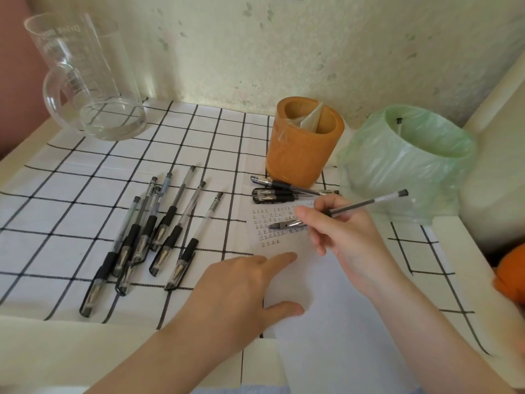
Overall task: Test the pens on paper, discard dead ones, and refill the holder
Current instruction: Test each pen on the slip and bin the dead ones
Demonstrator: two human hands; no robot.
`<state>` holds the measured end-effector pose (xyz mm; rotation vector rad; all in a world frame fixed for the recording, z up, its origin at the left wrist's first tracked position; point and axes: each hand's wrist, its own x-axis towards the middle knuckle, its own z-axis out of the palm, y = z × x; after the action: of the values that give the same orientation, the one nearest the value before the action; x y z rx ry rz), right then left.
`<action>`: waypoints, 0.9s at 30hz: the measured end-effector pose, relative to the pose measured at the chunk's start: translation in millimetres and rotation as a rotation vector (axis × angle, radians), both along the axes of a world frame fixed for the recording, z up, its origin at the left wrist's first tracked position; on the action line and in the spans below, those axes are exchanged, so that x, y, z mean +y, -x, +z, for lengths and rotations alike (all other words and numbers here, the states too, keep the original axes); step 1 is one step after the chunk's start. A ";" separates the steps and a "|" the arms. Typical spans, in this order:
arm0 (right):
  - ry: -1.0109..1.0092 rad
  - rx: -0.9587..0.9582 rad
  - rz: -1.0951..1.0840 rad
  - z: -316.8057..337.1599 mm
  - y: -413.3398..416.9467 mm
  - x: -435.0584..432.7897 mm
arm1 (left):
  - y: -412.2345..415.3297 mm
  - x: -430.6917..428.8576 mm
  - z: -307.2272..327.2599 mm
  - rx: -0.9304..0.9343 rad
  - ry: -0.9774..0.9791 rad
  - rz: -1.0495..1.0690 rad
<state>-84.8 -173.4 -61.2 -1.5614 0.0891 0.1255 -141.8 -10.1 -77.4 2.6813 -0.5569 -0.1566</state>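
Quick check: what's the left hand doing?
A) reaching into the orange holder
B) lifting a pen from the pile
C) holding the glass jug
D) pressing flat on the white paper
D: the left hand rests with straight fingers on the white sheet of paper, while the right hand grips a clear-barrelled pen.

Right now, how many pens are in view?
11: seven in the left cluster, three by the holder, one pen in the right hand; another may sit in the bin.

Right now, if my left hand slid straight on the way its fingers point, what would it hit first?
Most likely your right hand, which grips the pen just beyond the left hand on the paper.
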 end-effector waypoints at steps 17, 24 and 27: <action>0.350 -0.314 -0.201 -35.9 -10.4 17.4 | -2.1 -2.6 -8.5 -0.042 -0.002 0.002; 0.409 -0.365 -0.173 -41.9 -13.2 16.5 | -2.4 -3.1 -10.2 -0.052 -0.007 -0.004; 0.412 -0.373 -0.160 -42.7 -13.5 15.9 | -2.7 -3.7 -9.6 -0.053 -0.009 -0.007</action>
<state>-71.3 -157.5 -103.9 -1.9547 -0.0592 -0.3295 -139.1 -13.7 -87.1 2.6994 -0.5836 -0.0904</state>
